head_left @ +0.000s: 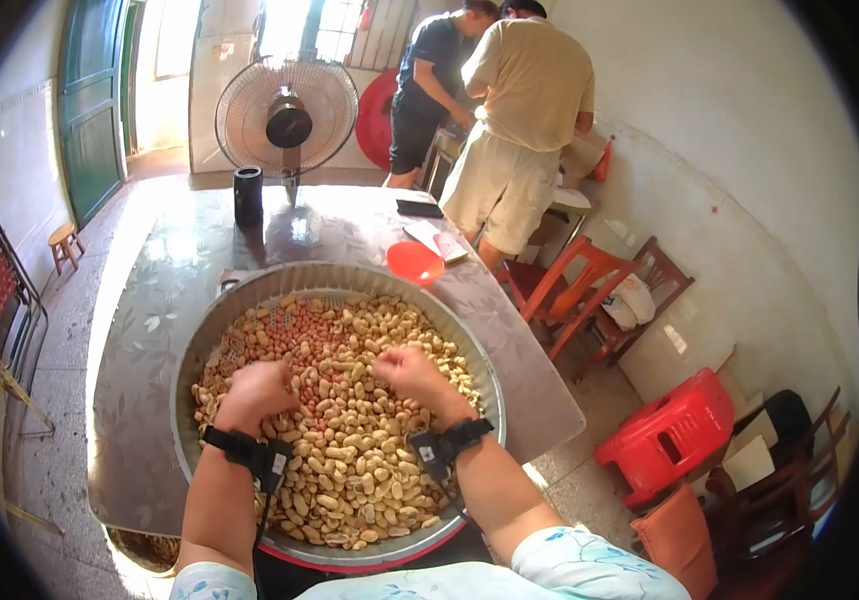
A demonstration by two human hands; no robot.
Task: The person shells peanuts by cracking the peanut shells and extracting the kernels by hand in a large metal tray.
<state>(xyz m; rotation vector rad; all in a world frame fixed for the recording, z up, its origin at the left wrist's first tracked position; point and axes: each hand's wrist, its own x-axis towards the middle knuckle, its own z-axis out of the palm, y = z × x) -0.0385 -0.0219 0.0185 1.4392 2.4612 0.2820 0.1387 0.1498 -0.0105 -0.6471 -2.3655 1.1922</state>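
1 wide pan (339, 280), high-sided prob. to stop spills, holds in-shell peanuts (349, 455) centre to 6 o'clock, red kernels (304, 331) at 11; L hand (259, 390) ~10, R hand (413, 375) ~2, spaced prob. for room, both curled, can't tell if grasping.

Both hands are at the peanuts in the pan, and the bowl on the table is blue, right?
Not quite: the head view shows an orange-red bowl on the table, not blue. Left hand and right hand are at the peanuts in the pan.
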